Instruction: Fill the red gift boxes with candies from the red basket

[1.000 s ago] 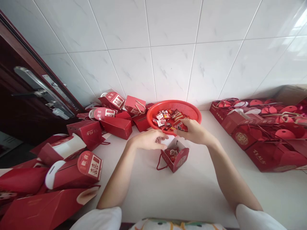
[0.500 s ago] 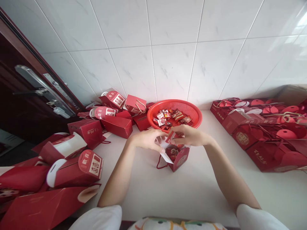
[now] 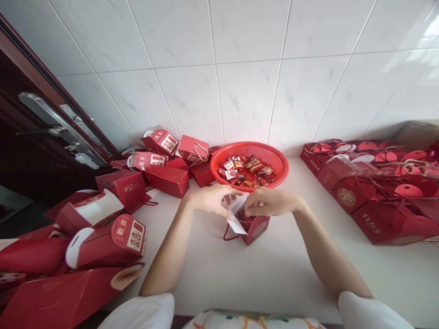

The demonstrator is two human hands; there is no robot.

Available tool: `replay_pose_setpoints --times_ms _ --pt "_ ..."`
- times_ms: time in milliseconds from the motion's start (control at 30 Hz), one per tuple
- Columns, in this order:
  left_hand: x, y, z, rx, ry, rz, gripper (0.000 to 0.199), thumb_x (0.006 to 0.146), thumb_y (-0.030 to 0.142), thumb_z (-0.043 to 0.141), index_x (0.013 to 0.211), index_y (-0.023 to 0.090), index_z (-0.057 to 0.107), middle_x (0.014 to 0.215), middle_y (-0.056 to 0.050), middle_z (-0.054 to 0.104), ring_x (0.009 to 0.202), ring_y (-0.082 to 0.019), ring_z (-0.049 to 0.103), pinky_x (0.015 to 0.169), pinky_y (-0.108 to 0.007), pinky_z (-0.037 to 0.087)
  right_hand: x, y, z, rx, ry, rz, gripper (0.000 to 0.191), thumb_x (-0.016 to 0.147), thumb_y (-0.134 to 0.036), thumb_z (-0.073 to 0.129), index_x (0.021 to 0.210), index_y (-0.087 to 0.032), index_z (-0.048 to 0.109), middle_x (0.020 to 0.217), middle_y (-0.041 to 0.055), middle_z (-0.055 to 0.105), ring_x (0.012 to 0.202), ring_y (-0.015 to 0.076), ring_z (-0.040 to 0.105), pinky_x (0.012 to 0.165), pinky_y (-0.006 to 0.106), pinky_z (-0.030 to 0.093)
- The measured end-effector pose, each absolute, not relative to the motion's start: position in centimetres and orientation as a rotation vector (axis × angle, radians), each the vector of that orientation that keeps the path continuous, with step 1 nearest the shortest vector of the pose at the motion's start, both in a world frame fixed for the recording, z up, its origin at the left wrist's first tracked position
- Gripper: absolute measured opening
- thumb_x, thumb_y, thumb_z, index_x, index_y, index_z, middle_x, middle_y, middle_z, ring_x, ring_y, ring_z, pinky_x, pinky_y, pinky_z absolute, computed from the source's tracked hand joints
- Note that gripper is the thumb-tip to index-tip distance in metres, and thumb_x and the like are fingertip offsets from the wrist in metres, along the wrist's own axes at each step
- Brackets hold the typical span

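Observation:
A small red gift box (image 3: 258, 228) stands with its top open on the white counter, its white-lined flaps raised and a dark red cord handle at its left. My left hand (image 3: 214, 201) grips the box's left side and flap between thumb and fingers. Red wrapped sweets show inside, partly hidden. Over the opening, my right hand (image 3: 270, 201) reaches in with curled fingers; whatever its fingertips hold is hidden. Just behind both hands sits a red plastic basket (image 3: 281, 165) with wrapped sweets (image 3: 254, 163) in it.
At the left lies a heap of red gift boxes (image 3: 103, 242), some with flaps up. More red boxes with cord handles (image 3: 356, 196) stand in rows at the right. A tiled wall (image 3: 247, 100) rises behind; a dark door (image 3: 30, 119) is at far left.
My right hand has lowered into the box with a red packet that showed in its fingers before; the packet is now out of sight. My left hand stays on the box.

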State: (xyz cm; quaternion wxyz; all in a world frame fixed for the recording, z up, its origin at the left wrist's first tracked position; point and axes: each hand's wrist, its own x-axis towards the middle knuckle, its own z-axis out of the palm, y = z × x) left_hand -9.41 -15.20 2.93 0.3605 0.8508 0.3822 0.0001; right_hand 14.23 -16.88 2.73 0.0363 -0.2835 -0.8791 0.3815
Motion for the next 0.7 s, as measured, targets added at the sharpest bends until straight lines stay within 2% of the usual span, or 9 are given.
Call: replay_pose_setpoints --times_ms 100,200,333,467,533,633,700 --pt "-9.4 -15.3 3.0 2.190 0.987 -0.006 0.082 0.068 0.043 0.085 0.142 0.023 0.057 0.129 -0.008 0.066 0.107 -0.024 0.066 0.088 -0.029 0.050 13.4 -16.7 2.1 -0.841 -2.852 1.286 0.035 0.092 -0.034 0.054 0.063 -0.017 0.060 0.060 -0.0022 0.054 0.056 0.0103 0.045 0.054 0.023 0.036" --pt "-9.3 -15.5 3.0 2.189 1.018 -0.013 0.081 0.067 0.043 0.086 0.141 0.025 0.058 0.127 -0.007 0.067 0.111 -0.024 0.065 0.087 -0.027 0.049 12.4 -17.1 1.9 -1.034 -2.937 1.282 0.045 0.093 -0.039 0.053 0.054 -0.019 0.044 0.055 -0.0032 0.043 0.053 0.0100 0.038 0.051 0.025 0.031" --pt "-9.3 -15.5 3.0 2.197 1.002 -0.001 0.078 0.068 0.041 0.085 0.141 0.027 0.058 0.128 -0.006 0.068 0.111 -0.024 0.065 0.085 -0.027 0.049 11.8 -17.6 2.4 -1.419 -2.906 1.062 0.044 0.096 -0.033 0.046 0.055 -0.019 0.038 0.059 -0.0013 0.046 0.053 0.0109 0.039 0.050 0.028 0.028" --pt "-9.3 -15.5 3.1 2.197 1.023 -0.024 0.081 0.069 0.040 0.084 0.143 0.025 0.056 0.129 -0.006 0.068 0.111 -0.024 0.065 0.088 -0.028 0.049 12.7 -17.6 3.0 -1.450 -2.748 0.995 0.042 0.093 -0.023 0.047 0.054 -0.019 0.031 0.054 -0.0028 0.037 0.050 0.0095 0.031 0.049 0.029 0.024" --pt "-9.2 -15.5 3.2 2.205 1.029 -0.037 0.082 0.069 0.041 0.083 0.144 0.024 0.055 0.127 -0.006 0.068 0.112 -0.025 0.065 0.089 -0.028 0.049 13.3 -17.4 3.4 -1.375 -2.633 1.039 0.039 0.091 -0.021 0.048 0.055 -0.019 0.033 0.053 -0.0043 0.033 0.050 0.0090 0.029 0.050 0.028 0.023" --pt "-9.2 -15.4 3.2 2.232 1.029 -0.041 0.081 0.069 0.043 0.084 0.143 0.025 0.057 0.126 -0.006 0.069 0.113 -0.025 0.064 0.089 -0.027 0.048 13.8 -17.4 3.7 -1.239 -2.624 1.146 0.028 0.092 -0.021 0.047 0.064 -0.018 0.050 0.058 -0.0040 0.043 0.053 0.0093 0.035 0.053 0.026 0.028" --pt "-9.2 -15.4 3.2 2.243 1.011 -0.035 0.080 0.069 0.043 0.084 0.143 0.026 0.057 0.131 -0.005 0.068 0.115 -0.024 0.063 0.089 -0.027 0.048 13.8 -17.4 3.7 -1.273 -2.718 1.157 0.028 0.094 -0.024 0.047 0.067 -0.018 0.053 0.062 -0.0026 0.048 0.055 0.0101 0.040 0.053 0.026 0.029"
